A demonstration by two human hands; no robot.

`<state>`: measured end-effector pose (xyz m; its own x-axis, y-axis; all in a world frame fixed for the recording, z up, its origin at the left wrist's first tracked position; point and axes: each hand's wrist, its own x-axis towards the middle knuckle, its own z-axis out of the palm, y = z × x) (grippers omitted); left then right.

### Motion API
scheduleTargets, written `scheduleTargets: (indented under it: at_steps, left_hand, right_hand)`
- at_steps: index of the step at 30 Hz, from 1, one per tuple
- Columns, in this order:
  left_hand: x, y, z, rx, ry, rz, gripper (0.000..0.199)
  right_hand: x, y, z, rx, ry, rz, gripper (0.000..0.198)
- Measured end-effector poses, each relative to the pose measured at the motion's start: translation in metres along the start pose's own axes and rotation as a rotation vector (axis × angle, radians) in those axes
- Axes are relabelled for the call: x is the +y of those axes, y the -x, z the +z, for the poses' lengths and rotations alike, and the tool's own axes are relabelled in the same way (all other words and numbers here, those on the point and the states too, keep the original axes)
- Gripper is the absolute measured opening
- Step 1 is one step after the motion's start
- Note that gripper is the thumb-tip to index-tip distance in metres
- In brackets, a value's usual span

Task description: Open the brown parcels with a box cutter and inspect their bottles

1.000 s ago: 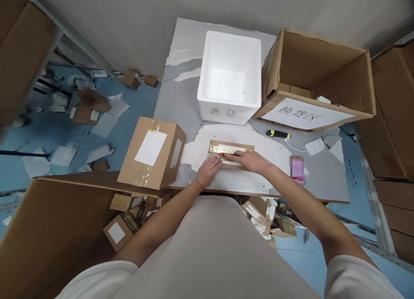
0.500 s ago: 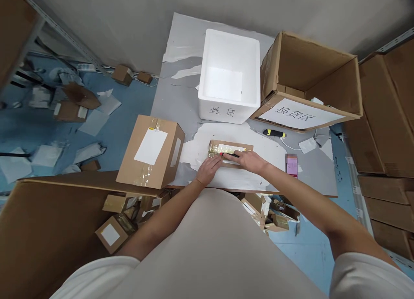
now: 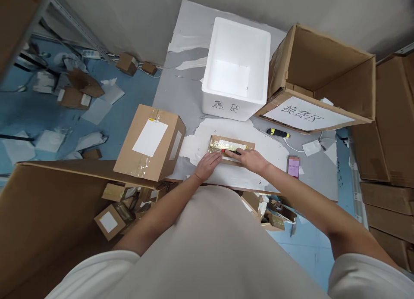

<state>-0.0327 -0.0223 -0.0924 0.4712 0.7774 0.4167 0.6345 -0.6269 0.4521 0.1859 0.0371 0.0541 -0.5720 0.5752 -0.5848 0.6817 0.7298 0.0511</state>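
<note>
A small flat cardboard box (image 3: 217, 143) with shiny clear tape and a label lies in front of me on the worktable. My left hand (image 3: 207, 166) rests on its near left edge, fingers stretched out together and not wrapped around anything. Gripped in my right hand (image 3: 253, 159) is a slim black utility knife (image 3: 230, 151) with a red tip, which lies low over the taped top of the box, pointing left. The blade itself is too small to make out.
Behind the box stands a white foam box (image 3: 233, 105); a large open carton (image 3: 330, 68) is at its right. A black-and-yellow knife (image 3: 278, 132) and a phone (image 3: 293, 166) lie to the right. Left stands a taped carton (image 3: 127, 159), beside a deep bin (image 3: 48, 195) of parcels.
The view has shifted slightly. My right hand still holds the knife over the box, and its tip sits a little farther right along the tape. My left hand stays on the box edge.
</note>
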Motion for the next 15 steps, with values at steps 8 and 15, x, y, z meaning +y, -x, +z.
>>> scheduleTargets:
  at_steps: [8, 15]
  left_hand:
    - [0.000, 0.000, -0.002, -0.089, -0.002, -0.004, 0.041]
    - [0.001, 0.000, -0.002, -0.078, 0.011, -0.023, 0.041]
  right_hand:
    - [0.000, 0.015, 0.009, -0.022, -0.012, 0.051, 0.070]
    - [0.022, 0.069, 0.014, -0.106, 0.055, 0.208, 0.074]
